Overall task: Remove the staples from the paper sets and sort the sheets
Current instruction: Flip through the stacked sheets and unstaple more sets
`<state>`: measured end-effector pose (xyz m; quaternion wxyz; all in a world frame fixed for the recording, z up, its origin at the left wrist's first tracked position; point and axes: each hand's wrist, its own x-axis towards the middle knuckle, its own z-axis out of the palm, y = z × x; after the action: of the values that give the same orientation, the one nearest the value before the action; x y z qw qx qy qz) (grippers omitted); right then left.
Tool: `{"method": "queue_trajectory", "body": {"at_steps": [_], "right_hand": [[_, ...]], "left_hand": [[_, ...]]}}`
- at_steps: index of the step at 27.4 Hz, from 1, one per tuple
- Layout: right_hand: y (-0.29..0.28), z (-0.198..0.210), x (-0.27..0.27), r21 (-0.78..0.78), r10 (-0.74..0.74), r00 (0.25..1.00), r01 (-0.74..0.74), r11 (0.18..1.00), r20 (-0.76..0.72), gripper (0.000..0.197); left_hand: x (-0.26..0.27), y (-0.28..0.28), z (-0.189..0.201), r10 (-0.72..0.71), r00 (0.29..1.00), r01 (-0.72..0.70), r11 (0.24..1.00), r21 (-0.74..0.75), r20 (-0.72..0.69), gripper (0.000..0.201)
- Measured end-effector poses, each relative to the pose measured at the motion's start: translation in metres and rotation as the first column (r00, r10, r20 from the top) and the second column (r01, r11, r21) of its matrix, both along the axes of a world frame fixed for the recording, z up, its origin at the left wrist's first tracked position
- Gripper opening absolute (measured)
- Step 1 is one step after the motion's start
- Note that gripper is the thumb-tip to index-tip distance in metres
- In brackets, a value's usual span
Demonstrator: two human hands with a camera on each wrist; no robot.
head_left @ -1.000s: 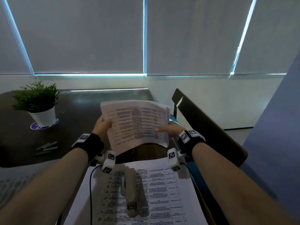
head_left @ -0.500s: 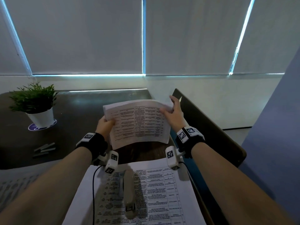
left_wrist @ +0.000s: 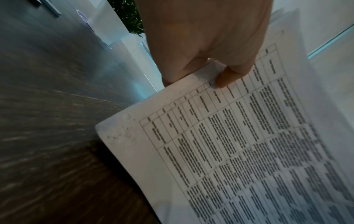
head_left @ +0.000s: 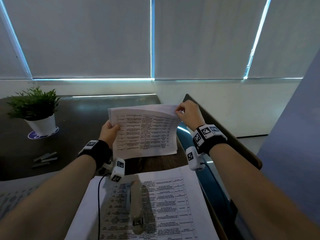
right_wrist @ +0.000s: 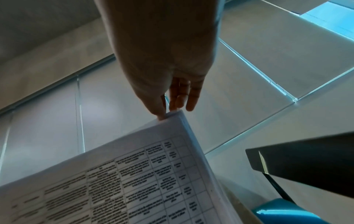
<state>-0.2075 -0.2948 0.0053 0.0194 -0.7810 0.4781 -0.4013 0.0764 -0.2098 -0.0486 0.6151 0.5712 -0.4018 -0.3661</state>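
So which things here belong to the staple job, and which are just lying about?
Job:
paper set, left hand gripping its side, right hand pinching its top corner
stapler
sheets under it
staple strips

Lying about:
plant
chair

Black wristbands (head_left: 97, 149) carry white tagged camera blocks (head_left: 118, 168)

Print on the paper set (head_left: 143, 132) is too blurred to read — left hand (head_left: 109, 130) fingers hidden behind it.
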Motion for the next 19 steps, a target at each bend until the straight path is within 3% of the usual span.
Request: {"method": "queue_trajectory", "body": {"at_steps": [3,6,9,11,12,13,14,15,16,19], "right_hand": [[-0.001,0.004,0.005,-0.039,0.016,1.0,-0.017,0.999,-0.015,0.011],[0.006,0.007,0.013,-0.154,0.02,0.99,-0.042,0.987,-0.14,0.013],[0.014,0.004,0.02,-0.131,-0.018,0.974,-0.012,0.991,-0.225,0.015],[0.012,0.0,0.017,0.01,-0.003,1.0,0.003,1.0,0.024,0.024],[0.012,-0.002,0.015,0.174,0.018,0.978,-0.055,0.983,0.209,0.05],[0.014,-0.005,0.012,0.354,0.023,0.925,-0.168,0.92,0.379,0.08],[0.017,-0.01,0.009,0.474,0.017,0.859,-0.299,0.828,0.512,0.098],[0.021,-0.012,0.007,0.512,0.031,0.789,-0.427,0.745,0.613,0.096],[0.023,-0.013,0.006,0.493,0.069,0.726,-0.53,0.69,0.684,0.08],[0.021,-0.019,0.006,0.424,0.082,0.649,-0.582,0.693,0.757,0.035]], "left_hand": [[0.002,0.001,-0.001,0.006,1.0,-0.006,1.0,-0.002,-0.01,0.026],[0.005,0.0,-0.004,0.029,0.999,-0.029,0.999,-0.014,-0.022,0.024],[0.005,-0.001,-0.007,0.043,0.998,-0.044,0.999,-0.025,-0.04,0.023],[0.004,0.0,-0.008,0.047,0.997,-0.049,0.998,-0.027,-0.055,0.022],[0.005,0.001,-0.007,0.047,0.997,-0.049,0.998,-0.034,-0.061,0.022],[0.006,0.003,-0.004,0.042,0.997,-0.045,0.998,-0.048,-0.067,0.023],[0.006,0.004,0.0,0.03,0.997,-0.036,0.997,-0.071,-0.078,0.023],[0.007,0.004,0.005,0.015,0.996,-0.024,0.994,-0.106,-0.087,0.023],[0.007,0.002,0.012,0.006,0.996,-0.019,0.99,-0.14,-0.09,0.024],[0.01,-0.006,0.025,0.02,0.998,-0.033,0.978,-0.208,-0.061,0.028]]}}
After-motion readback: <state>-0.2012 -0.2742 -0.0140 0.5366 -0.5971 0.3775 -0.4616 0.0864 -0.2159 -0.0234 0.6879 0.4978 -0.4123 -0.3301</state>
